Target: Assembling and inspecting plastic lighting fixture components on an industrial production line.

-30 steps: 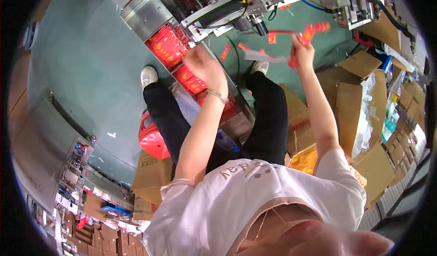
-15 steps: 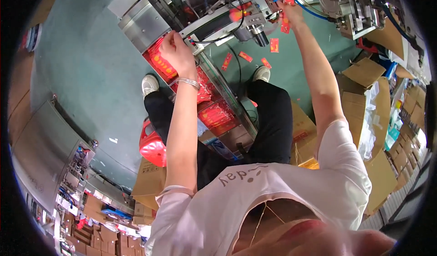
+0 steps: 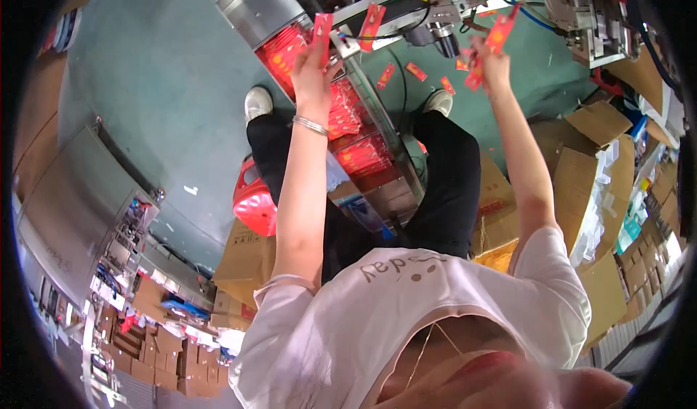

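My left hand [image 3: 312,82] is closed on a small flat red packet [image 3: 322,33], holding it up above a bin of red packets [image 3: 279,49]. A second red packet [image 3: 372,27] shows to the right of that hand, in front of the machine's rail; whether it touches the rail I cannot tell. On the right, my right hand [image 3: 494,69] grips red packets, one pointing up [image 3: 501,30] and another hanging lower [image 3: 474,76]. More red packets fill the metal-sided bins [image 3: 363,155] between my legs.
A machine with a black cylinder [image 3: 444,42] and blue hose spans the far side. Several red packets [image 3: 415,71] lie on the green floor. An open cardboard box [image 3: 573,169] stands at right; a red plastic object [image 3: 255,202] sits by my left leg.
My right hand has come back from the machine toward me with red packets. My left hand has lifted from the bin, now with a packet. The whole view has shifted slightly.
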`<state>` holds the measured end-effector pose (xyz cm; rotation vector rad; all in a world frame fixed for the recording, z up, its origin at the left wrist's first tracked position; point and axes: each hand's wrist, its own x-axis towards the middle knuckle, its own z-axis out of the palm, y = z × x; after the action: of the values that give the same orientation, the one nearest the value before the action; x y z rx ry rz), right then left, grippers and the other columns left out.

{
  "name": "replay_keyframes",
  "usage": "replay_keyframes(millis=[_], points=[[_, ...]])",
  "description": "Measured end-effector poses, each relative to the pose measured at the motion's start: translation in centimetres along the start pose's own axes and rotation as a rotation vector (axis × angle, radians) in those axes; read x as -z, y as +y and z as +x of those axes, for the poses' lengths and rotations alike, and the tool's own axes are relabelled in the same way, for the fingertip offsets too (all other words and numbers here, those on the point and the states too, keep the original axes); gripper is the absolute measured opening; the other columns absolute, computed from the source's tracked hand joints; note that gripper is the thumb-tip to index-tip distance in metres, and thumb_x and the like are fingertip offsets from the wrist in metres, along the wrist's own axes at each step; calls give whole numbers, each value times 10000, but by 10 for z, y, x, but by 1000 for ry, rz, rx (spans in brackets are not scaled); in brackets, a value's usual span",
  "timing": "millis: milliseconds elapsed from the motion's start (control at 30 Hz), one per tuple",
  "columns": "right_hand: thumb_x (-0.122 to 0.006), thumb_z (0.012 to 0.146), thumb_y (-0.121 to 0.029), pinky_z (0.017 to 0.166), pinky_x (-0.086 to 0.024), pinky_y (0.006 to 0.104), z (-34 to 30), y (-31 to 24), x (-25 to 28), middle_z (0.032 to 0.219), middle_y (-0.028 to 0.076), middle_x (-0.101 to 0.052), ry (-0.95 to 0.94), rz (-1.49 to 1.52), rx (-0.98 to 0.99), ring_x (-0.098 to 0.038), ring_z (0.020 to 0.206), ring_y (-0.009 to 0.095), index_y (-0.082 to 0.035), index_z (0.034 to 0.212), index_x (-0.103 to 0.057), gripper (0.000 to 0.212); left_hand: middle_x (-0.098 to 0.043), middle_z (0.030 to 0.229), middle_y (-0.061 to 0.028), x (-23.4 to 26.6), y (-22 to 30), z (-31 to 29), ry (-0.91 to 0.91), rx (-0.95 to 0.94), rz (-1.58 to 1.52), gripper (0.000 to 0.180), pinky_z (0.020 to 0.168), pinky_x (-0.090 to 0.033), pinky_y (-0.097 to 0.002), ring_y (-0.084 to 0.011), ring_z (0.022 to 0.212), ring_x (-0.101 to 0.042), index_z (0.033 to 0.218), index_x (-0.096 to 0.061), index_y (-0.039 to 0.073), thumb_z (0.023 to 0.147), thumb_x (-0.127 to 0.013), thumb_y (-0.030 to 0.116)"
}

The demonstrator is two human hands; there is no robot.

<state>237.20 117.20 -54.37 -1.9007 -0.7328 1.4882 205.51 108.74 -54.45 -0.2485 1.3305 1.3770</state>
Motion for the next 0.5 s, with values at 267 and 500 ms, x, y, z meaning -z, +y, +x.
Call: replay_keyframes(millis=[267, 500], points=[[-735, 785, -228, 427, -388, 247, -84, 11, -150, 741, 28, -571, -171, 162, -262, -518, 545, 104, -58, 866, -580, 244, -601, 884, -69, 23, 5, 6, 59, -38, 130, 184, 617, -540, -275, -164, 718, -607, 1001, -584, -27, 831, -635, 19], [-662, 844, -210, 419, -392, 283, -82, 24, -181, 745, 58, -602, -156, 394, -409, -528, 535, 146, -30, 886, -589, 199, -614, 902, -75, 50, 22, -9, 132, -71, 124, 162, 600, -531, -266, -161, 683, -613, 995, -602, -40, 854, -607, 39]])
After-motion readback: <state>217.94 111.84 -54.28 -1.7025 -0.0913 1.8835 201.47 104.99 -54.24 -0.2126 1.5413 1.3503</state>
